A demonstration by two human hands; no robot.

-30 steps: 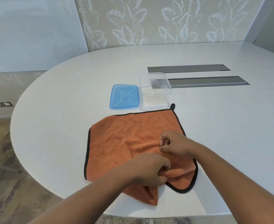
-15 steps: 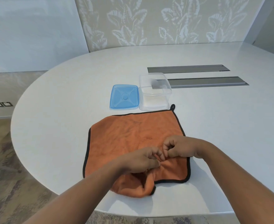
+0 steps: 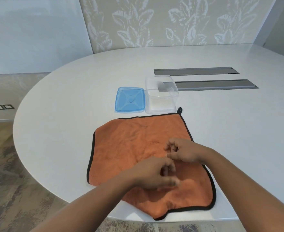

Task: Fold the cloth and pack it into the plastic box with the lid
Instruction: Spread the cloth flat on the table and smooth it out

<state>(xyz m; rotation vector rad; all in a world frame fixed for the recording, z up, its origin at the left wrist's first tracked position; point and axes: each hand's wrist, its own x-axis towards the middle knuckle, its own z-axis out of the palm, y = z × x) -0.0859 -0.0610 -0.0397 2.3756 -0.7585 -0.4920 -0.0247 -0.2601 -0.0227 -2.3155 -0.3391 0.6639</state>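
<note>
An orange cloth [image 3: 129, 148] with black trim lies spread on the white table [image 3: 67, 118], its near edge rumpled at the table's rim. Both my hands hover over its near-right part. My left hand [image 3: 156, 174] has loosely curled, blurred fingers with no cloth between them. Just behind it, almost touching, my right hand [image 3: 184, 151] is also loosely curled and holds nothing. The clear plastic box [image 3: 160, 107] stands open just beyond the cloth's far edge. Its blue lid [image 3: 130, 99] lies flat to the left of the box.
Two grey slot covers [image 3: 195, 71] [image 3: 216, 84] are set into the table behind the box. The table's rounded edge runs close under the cloth's near side, with floor [image 3: 12, 190] below at the left. A leaf-patterned wall stands behind the table.
Both hands pinched the cloth's middle a moment ago and have now let go. The cloth's near part has dropped back and spread toward the table's edge.
</note>
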